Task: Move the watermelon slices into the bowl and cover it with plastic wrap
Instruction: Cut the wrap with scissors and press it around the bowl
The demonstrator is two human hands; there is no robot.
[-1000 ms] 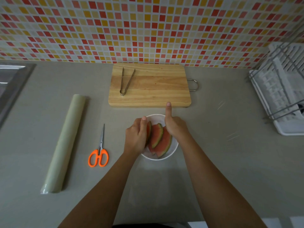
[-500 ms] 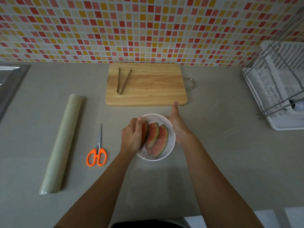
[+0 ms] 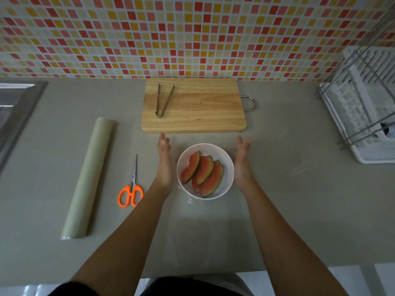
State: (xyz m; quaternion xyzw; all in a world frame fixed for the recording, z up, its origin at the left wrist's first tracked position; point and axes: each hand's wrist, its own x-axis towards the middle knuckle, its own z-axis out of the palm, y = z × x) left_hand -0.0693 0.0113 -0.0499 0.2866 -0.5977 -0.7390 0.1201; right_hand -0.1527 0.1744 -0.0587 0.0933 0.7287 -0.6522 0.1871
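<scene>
While the watermelon slices (image 3: pixel 202 174) lie overlapped in the white bowl (image 3: pixel 228 165) at centre frame, both hands flank it with fingers open and straight, gripping nothing: left hand (image 3: pixel 164 161) just beside the bowl's left rim, right hand (image 3: pixel 242 161) just beside its right rim, whether touching it cannot be told. Three slices in place, rinds toward the lower right, flesh wet-looking and likely slippery and soft, best taken by the firmer rind if shifted at all. Faint shine and crinkles along the bowl's lower edge suggest clear film over it, though not plain enough to be sure. Roll of plastic wrap (image 3: pixel 89 178) at left of frame, well apart from the bowl, light and stiff as a tube; film itself thin, clingy and apt to fold on itself, best drawn out by both corners of the free edge. Orange-handled scissors (image 3: pixel 130 189) between roll and left forearm. Metal tongs (image 3: pixel 163 101) on the wooden cutting board (image 3: pixel 203 105) above the bowl; dish rack (image 3: pixel 363 116) at right edge, sink (image 3: pixel 15 107) at left edge. Bowl probably rigid and breakable, safest cupped by its sides. No brands, labels or legible writing anywhere in view.
</scene>
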